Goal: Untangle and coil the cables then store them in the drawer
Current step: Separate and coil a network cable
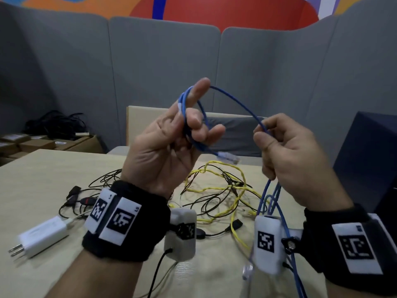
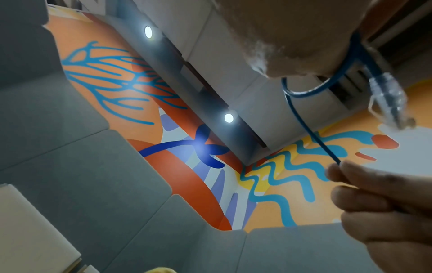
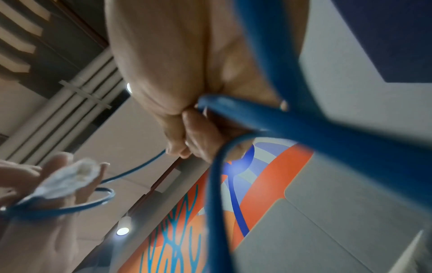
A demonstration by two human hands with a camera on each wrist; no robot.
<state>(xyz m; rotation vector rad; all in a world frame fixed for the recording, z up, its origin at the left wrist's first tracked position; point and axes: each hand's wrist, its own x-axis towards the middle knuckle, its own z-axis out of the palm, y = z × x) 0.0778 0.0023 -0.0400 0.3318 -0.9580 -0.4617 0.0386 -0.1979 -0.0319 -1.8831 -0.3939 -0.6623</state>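
Head view: left hand (image 1: 169, 145) fingers curl round blue cable (image 1: 236, 103) loops. Right hand (image 1: 290, 155) pinches its span above the counter (image 1: 43, 168).

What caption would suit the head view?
Left hand and right hand loop a thin blue network cable above tangled yellow and black cables.

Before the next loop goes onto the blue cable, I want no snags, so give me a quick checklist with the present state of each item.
1. Left hand holds the started coil of the blue cable: ok.
2. Right hand grip on the running length: ok.
3. Clear plug hangs free below the left hand: ok.
4. Span between the hands free of knots: ok.
5. Hanging tail clear of the yellow cable on the table: cannot tell.
6. Drawer open and ready: cannot tell, not in view.
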